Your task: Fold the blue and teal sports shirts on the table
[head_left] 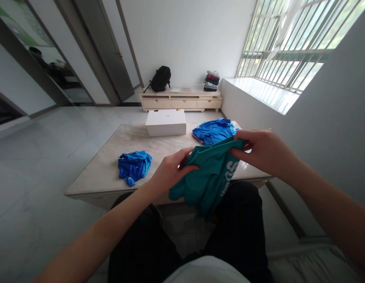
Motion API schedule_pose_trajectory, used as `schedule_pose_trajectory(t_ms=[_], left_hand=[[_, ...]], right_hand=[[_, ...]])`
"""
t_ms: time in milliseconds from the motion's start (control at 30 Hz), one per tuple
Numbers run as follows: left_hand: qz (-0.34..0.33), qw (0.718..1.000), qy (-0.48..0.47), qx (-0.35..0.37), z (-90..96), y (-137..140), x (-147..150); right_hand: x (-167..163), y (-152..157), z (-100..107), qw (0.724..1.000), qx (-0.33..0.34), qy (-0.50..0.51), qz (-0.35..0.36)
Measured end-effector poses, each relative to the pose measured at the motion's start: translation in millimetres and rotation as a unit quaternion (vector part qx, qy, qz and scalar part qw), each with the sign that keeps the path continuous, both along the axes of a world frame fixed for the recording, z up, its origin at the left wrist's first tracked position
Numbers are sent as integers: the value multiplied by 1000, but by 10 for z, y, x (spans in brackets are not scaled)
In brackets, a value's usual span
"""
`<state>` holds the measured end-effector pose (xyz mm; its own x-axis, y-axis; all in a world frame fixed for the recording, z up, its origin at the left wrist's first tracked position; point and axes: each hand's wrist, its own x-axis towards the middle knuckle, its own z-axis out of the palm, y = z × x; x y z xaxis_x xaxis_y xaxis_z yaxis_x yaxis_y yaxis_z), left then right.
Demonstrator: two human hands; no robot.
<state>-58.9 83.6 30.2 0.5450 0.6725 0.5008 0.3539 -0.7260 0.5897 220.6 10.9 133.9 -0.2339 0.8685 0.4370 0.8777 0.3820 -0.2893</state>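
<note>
Gripping the teal garment (210, 177) along its upper edge, both hands are closed on fabric: the left hand (170, 171) pinches the near-left part of the edge, the right hand (263, 151) pinches the far-right part. The garment is held in the air just over the near edge of the bench (111, 165), above the person's lap, and its lower part hangs free below the bench edge.

Risks, as judged from this position:
- The cloth is soft and limp. A pinch on one layer only may let the edge slide out of the fingers.
- The hanging part may catch on the bench edge or bunch against the dark trousers (238, 232).
- The bench top looks like polished pale stone; cloth laid on it may slide.

Materials and shapes:
- The teal garment is a thin knit with white lettering down one side, partly folded over.
- A crumpled blue garment (133, 166) lies on the left of the bench.
- A flatter blue garment (214, 131) lies far right, near the right hand.
- A white rectangular box (166, 122) with crisp edges stands at the far side.
</note>
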Motion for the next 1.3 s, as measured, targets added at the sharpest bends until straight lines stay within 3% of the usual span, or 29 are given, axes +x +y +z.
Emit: schedule_pose_trajectory(t_ms=[133,267,400,467,533,600,700,767,833,900,967,1033,1100,1200,1300], left_hand=[[3,994,5,-112,-127,-87,62],[20,979,-76,-188,-267,-149,148],[53,930,-223,-288,-484,-268,286],[103,921,-252,-279,-637,-333,324],[179,931,-230,-217,-794,-393,286],[212,952,-173,-139,-919,-467,154],[125,986,-83,-68,-965,-634,-145],[56,994,-39,-82,-888,-744,-313],[10,990,8,-138,-751,-762,-386],[-28,979,56,-194,-580,-589,-341],[-43,975,79,-203,-369,-172,-188],[-30,986,70,-149,-77,466,44],[-21,996,54,-74,353,1214,323],[19,998,34,53,1285,2195,746],[69,983,-25,168,2318,2657,1076]], right_hand=[[-29,-12,-95,999,-16,29,-14],[-43,-1,-162,1000,-28,10,-2],[-65,4,-230,1000,-16,16,16],[-74,10,-282,999,-22,13,27],[-68,-3,-347,999,-37,11,29],[-38,-72,-426,998,-55,23,25],[44,-319,-581,990,-127,53,37],[114,-515,-708,974,-208,79,50],[199,-617,-828,952,-282,107,57],[309,-519,-894,940,-314,120,61],[451,-171,-846,948,-295,112,53],[613,382,-635,965,-243,93,27],[777,1024,-236,976,-202,75,-10],[994,1859,660,992,-51,60,-98],[1181,2302,1666,982,119,36,-144]])
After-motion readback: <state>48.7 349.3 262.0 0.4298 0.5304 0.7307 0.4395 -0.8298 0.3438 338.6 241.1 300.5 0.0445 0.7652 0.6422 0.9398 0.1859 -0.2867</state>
